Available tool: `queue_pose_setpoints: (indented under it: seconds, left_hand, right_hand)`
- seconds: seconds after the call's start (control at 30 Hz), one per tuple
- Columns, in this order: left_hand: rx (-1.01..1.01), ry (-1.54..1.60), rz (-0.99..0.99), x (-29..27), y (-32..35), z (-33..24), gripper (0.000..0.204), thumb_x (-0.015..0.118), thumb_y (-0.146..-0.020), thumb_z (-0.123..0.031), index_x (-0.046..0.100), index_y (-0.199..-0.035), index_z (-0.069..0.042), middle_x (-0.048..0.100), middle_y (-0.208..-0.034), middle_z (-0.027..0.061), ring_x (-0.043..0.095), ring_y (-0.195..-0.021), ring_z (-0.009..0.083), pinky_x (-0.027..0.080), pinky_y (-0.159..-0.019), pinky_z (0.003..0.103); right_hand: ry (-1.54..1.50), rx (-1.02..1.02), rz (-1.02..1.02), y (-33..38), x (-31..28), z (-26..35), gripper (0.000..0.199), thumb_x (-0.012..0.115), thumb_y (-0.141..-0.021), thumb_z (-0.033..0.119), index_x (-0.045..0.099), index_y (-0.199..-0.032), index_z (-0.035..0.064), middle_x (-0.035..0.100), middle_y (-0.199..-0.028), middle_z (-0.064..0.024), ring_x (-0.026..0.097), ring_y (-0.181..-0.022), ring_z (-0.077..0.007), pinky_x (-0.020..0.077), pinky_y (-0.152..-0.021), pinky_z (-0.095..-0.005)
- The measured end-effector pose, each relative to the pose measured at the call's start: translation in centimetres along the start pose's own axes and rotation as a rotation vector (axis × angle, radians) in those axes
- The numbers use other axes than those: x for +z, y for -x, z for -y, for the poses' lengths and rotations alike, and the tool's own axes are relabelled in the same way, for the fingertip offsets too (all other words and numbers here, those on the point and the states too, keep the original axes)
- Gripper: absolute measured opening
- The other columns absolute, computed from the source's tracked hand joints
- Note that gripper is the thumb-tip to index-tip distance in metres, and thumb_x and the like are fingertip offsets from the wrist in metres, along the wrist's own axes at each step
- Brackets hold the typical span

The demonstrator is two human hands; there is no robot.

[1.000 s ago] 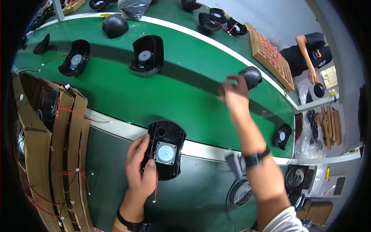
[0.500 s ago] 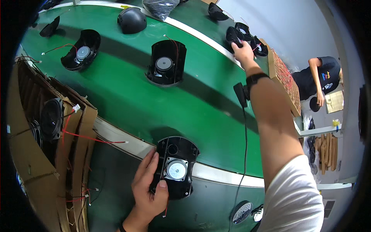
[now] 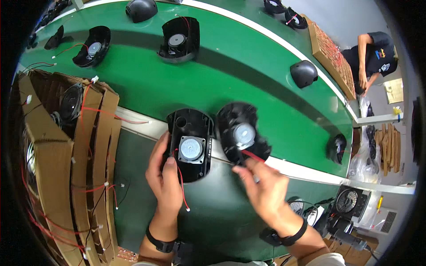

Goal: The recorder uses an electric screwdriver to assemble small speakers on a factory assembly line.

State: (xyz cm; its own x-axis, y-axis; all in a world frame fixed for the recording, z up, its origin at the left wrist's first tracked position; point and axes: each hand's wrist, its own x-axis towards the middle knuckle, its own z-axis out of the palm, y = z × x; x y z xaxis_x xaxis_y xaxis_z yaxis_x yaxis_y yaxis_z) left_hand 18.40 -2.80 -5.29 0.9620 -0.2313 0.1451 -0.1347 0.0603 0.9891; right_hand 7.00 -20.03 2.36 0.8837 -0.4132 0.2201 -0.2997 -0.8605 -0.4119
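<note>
Gripping the black speaker shell at its near left edge, our left hand keeps its thumb by the mounted driver. Our right hand pinches the red wire of a second, blurred shell just right. Both straddle the white rail nearest us; we judge the pairing unfinished, with more shells far off on the green belt.

Bright even overhead light; fisheye bending, dark rim; right hand motion-blurred.

Green belt carries black speaker shells. Cardboard box at left. Another person far right.
</note>
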Motion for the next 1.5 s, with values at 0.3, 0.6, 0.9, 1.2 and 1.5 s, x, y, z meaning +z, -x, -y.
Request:
queue_pose_setpoints:
  seconds: [0.3,0.6,0.9,1.2,1.5]
  left_hand:
    - [-0.225,-0.058,0.020,-8.4,1.1,-0.5,0.048,0.048,-0.091,-0.010,0.059,-0.135,0.007,0.058,-0.141,0.0190,0.054,-0.132,0.0272,0.037,-0.114,0.038]
    - [-0.519,0.032,-0.342,-10.5,4.8,-5.3,0.054,0.055,-0.101,-0.030,0.047,-0.148,-0.004,0.055,-0.144,0.0110,0.055,-0.127,0.0205,0.044,-0.103,0.033]
    - [-0.447,-0.125,-0.352,-4.4,18.5,-6.7,0.045,0.062,-0.094,-0.033,0.050,-0.126,-0.004,0.053,-0.105,0.0063,0.051,-0.089,0.0135,0.041,-0.082,0.027]
    - [-0.523,-0.069,-0.360,-0.3,18.5,-6.8,0.040,0.068,-0.093,-0.006,0.045,-0.126,-0.005,0.056,-0.117,0.0114,0.054,-0.102,0.0183,0.045,-0.091,0.032]
    - [-0.172,-0.489,-0.294,-7.2,20.2,-1.2,0.030,0.068,-0.093,-0.007,0.047,-0.115,-0.007,0.048,-0.120,0.0146,0.054,-0.101,0.0251,0.046,-0.089,0.038]
  right_hand:
    - [-0.162,-0.054,0.327,6.1,3.6,9.0,0.032,0.068,-0.081,0.009,0.068,-0.112,0.0040,0.060,-0.057,-0.0087,0.061,-0.046,-0.0234,0.0487,-0.046,-0.0378]
    - [-0.377,-0.119,0.469,8.1,5.2,13.0,0.065,0.061,-0.086,0.011,0.043,-0.142,-0.0136,0.066,-0.066,-0.0152,0.064,-0.049,-0.0263,0.0502,-0.043,-0.0385]
    - [-0.671,0.112,0.209,-5.8,-5.7,2.6,0.031,0.063,-0.093,0.016,0.054,-0.119,0.0023,0.066,-0.071,-0.0171,0.068,-0.060,-0.0343,0.0523,-0.054,-0.0450]
    - [-0.270,0.435,0.082,-28.1,-5.5,-21.2,0.028,0.063,-0.085,0.012,0.064,-0.110,0.0006,0.070,-0.088,-0.0107,0.072,-0.067,-0.0181,0.0559,-0.054,-0.0306]
    - [0.167,0.133,0.018,-49.8,-1.4,-31.1,0.069,0.074,-0.083,0.038,0.052,-0.141,0.0074,0.068,-0.121,-0.0208,0.067,-0.110,-0.0305,0.0507,-0.098,-0.0402]
